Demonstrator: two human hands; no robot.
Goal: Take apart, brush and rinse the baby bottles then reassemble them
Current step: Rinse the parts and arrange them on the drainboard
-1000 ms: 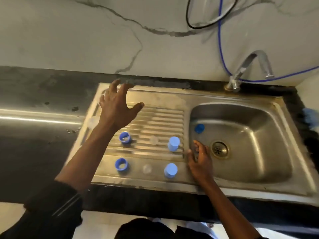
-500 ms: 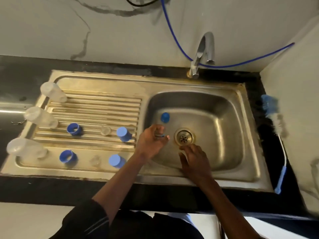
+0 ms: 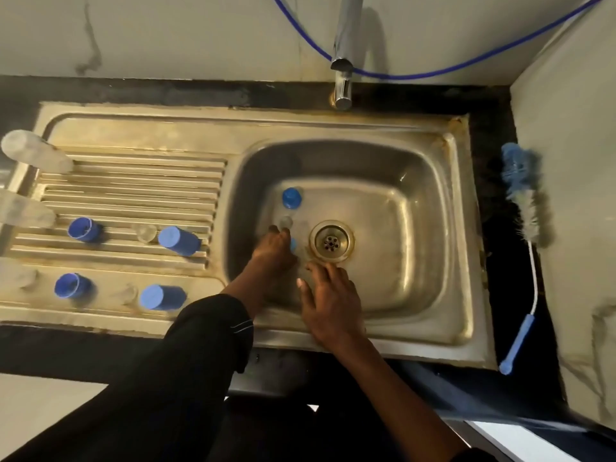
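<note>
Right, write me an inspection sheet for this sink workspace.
Surface: ridged steel drainboard beside a steel sink basin.
Job's things: two blue cylindrical caps, two blue plastic rings, clear nipples and clear plastic bottles on the drainboard; one blue cap and one clear nipple in the basin; long bottle brush on the dark counter, right.
Clutter: nothing seen.
Hands: left hand curled on a small blue piece, mostly hidden; right hand open beside the round drain.
Cables: blue hose along the pale marbled wall.
Surroundings: chrome tap above the basin.
</note>
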